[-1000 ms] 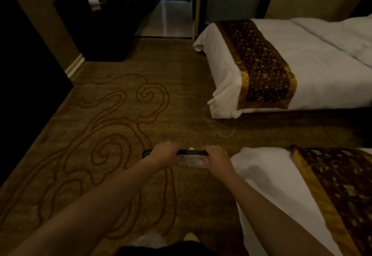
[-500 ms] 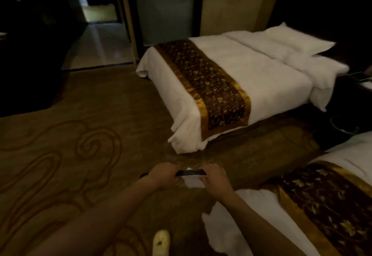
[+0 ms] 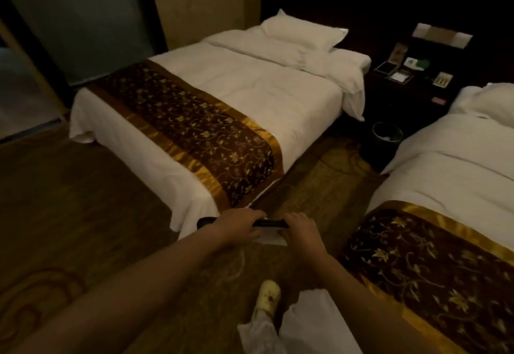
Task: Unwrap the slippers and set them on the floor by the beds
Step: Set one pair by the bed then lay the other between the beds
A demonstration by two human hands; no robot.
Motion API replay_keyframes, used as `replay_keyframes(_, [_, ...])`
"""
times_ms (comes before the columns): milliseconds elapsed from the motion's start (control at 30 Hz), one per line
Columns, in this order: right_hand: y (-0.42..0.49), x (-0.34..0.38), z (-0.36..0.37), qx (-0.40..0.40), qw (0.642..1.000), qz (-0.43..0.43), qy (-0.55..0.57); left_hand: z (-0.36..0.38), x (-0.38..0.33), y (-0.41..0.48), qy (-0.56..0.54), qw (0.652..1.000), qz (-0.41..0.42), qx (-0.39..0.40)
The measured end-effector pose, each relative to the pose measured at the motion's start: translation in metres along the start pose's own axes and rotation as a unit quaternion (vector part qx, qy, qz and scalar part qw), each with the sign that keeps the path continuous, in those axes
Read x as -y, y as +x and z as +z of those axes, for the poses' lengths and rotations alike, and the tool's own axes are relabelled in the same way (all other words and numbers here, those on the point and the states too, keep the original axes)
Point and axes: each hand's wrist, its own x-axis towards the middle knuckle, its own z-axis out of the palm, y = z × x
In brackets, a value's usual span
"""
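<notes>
Both hands hold one flat packet out at arm's length above the carpet, in the gap between the foot ends of two beds. Left hand (image 3: 241, 224) is closed over the packet's left half, right hand (image 3: 299, 227) over its right half, fingers curled on top. Between and beyond them shows the slipper packet (image 3: 271, 223): a thin dark strip on top, pale white material hanging just below. Whether the wrapper is open yet cannot be told in the dim light.

Judging by its thinness and the easy two-handed hold, the packet is likely light and soft, bending rather than breaking; any film wrapper could be slick, so a pinch at a loose edge or seam looks the better place to start tearing than the middle.

Count in view: two beds, the far bed (image 3: 222, 120) and the near bed (image 3: 445, 214), each white with one brown-and-gold runner. One packet is in hand; how many slippers it holds cannot be told. One dark wastebasket (image 3: 387, 134) stands on the floor near the head ends, below a nightstand (image 3: 417, 86) strewn with small cards. One pale shoe (image 3: 268, 295) of the person shows on the carpet (image 3: 83, 214).
</notes>
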Motion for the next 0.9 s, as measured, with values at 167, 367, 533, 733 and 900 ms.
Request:
replay_keyframes(167, [0.099,-0.046,-0.010,0.011,1.000,0.012,0.004,-0.040,0.020,0.120,0.037,0.998,0.036,0.028])
replay_keyframes(367, [0.185,-0.106,-0.041,-0.003,1.000,0.004,-0.014,-0.082,0.021,0.232,0.051,0.997,0.038,0.052])
replay_keyframes(533, [0.229,-0.155,-0.063,0.026,0.998,0.045,-0.035,-0.101,0.008,0.310,0.073,0.991,0.071,0.087])
replay_keyframes(733, [0.291,-0.219,-0.085,0.040,0.993,0.093,-0.063,-0.120,-0.002,0.417,0.090,0.980,0.130,0.120])
replay_keyframes(900, [0.365,-0.275,-0.106,0.054,0.988,0.113,-0.092,-0.136,0.002,0.519,0.096,0.975,0.144,0.140])
